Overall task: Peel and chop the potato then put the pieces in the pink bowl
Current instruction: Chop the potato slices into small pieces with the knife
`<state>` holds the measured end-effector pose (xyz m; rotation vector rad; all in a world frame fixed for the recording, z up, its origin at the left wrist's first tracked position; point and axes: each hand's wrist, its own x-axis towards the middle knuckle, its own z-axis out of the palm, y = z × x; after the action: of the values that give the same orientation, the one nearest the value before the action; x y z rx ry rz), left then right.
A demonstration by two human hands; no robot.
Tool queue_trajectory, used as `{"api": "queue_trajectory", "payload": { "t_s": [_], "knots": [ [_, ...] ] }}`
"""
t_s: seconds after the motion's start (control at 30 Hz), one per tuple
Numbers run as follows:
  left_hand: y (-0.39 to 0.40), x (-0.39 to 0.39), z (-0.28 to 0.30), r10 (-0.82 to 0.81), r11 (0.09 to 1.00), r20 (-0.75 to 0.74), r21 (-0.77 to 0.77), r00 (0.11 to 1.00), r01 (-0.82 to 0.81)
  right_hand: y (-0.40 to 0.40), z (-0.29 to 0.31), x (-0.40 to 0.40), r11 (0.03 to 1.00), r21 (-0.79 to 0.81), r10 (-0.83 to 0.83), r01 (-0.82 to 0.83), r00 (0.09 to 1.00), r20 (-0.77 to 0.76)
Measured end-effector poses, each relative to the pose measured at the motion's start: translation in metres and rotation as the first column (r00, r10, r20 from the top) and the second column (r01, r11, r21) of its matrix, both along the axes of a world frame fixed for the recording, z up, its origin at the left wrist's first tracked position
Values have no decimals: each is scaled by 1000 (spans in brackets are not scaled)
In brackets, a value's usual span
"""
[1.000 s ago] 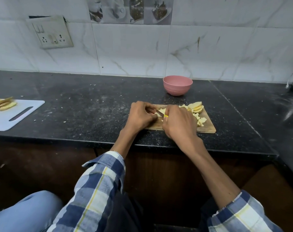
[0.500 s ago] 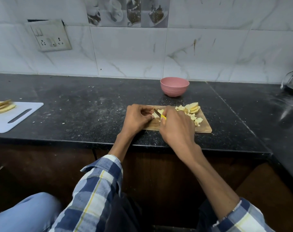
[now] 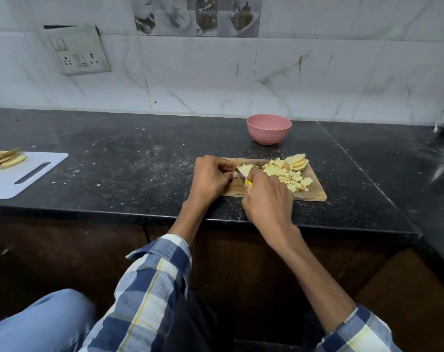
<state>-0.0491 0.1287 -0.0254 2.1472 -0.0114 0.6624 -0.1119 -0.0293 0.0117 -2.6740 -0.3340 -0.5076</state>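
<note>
We read no brand or lettering anywhere; the wall socket plate carries only switches and pin holes, and the tiles above show blurred food pictures. Our left hand curls its grip around a pale potato piece on the rectangular wooden board, fingers bent over it. Our right hand has its grip clamped on the yellow-handled knife, whose short metal blade lies against that piece between both hands. Just beyond the right hand lie the chopped potato pieces, rough irregular chunks, with a few smooth curved slices fanned at the far corner. Farther out past the board stands the round pink bowl, matte with faint ridges; we cannot see inside it. The surface is black speckled stone, dusted with crumbs. Far to the left of the left hand sits a white plastic board with a slot handle, bearing tan strips.
</note>
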Motion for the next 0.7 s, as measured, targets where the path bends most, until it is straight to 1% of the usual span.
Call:
{"api": "queue_trajectory", "payload": {
  "t_s": [0.13,0.27,0.33,0.43,0.53,0.6,0.7],
  "knots": [
    [0,3,-2,30,999,-7,15,1000,-30,-12,7,-15,999,-41,28,-27,1000,6],
    [-2,3,-2,29,999,-5,40,1000,-29,-24,5,-11,1000,-3,22,-22,999,34],
    [-1,2,-1,12,999,4,40,1000,-12,-33,3,-6,998,64,21,-25,998,64],
    [0,1,0,-23,999,8,27,1000,22,-49,4,13,977,210,22,-45,994,112],
    [-3,-2,4,-69,998,-11,5,998,69,-70,10,46,942,336,-41,-14,987,156],
    [-6,1,8,-92,995,-19,-34,996,91,-85,17,69,908,419,-72,1,985,154],
    [-6,7,18,-103,985,-6,-139,995,101,-93,20,104,848,530,-85,-6,985,147]
  ]
}}
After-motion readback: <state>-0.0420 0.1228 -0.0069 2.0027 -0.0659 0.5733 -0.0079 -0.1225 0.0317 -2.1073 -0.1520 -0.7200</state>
